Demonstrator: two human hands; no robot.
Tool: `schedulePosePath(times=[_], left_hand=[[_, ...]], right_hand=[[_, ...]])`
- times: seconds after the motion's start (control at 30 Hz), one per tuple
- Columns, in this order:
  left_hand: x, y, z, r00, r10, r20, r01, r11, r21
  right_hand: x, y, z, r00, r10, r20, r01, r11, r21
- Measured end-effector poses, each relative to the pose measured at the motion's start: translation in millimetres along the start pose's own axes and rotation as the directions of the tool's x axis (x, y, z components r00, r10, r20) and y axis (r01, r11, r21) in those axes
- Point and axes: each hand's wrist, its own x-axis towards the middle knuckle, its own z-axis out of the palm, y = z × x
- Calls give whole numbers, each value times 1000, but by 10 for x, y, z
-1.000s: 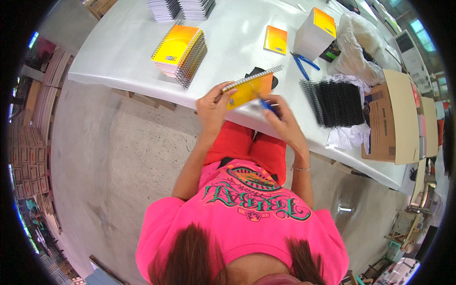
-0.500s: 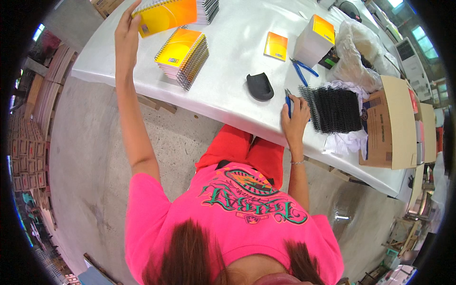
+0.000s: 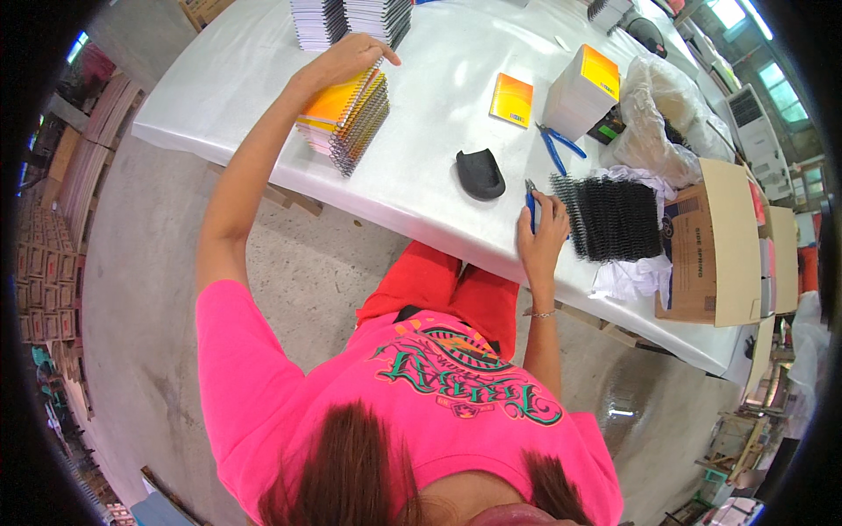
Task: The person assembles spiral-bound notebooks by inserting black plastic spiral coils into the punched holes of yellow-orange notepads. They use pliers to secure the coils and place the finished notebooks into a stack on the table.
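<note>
My left hand point(image 3: 353, 58) lies over the far edge of a stack of small spiral notebooks point(image 3: 358, 131), with its fingers on the top orange-and-yellow spiral notebook point(image 3: 335, 105) near the coil. The palm and thumb are partly hidden. At the table's front edge, my right hand point(image 3: 547, 221) is closed around blue-handled cutting pliers point(image 3: 531, 210), their tips pointing away from me. Just to the right of that hand lies a bundle of black spiral coils point(image 3: 618, 217). A black, curved, cup-like piece point(image 3: 480, 174) rests to its left.
Beyond my left hand stand two stacks of coil-bound pads point(image 3: 317, 22). A second pair of blue pliers point(image 3: 556, 147) lies by a tall pile of unbound booklets point(image 3: 574, 95). One orange booklet point(image 3: 511, 100) lies flat. Plastic bags point(image 3: 653, 114) and an open cardboard box point(image 3: 702, 250) occupy the right side.
My left hand has moved right with a spiral notebook, from the table's far left onto the near stack. The stacks behind are now uncovered. My right hand keeps its grip on the pliers.
</note>
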Motion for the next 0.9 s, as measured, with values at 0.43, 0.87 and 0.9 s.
schedulePosePath(times=[0.43,0.87,0.9], left_hand=[[-50,-122,350,999,37,-22,-36,997,67],[-49,-169,270,971,195,-141,-188,980,61],[-35,-110,268,953,229,-199,-223,973,54]], right_hand=[[-4,-11,2,1000,16,0,-16,1000,-14],[1710,507,-602,907,191,-375,-11,902,432],[1963,639,-622,897,236,-373,-36,882,470]])
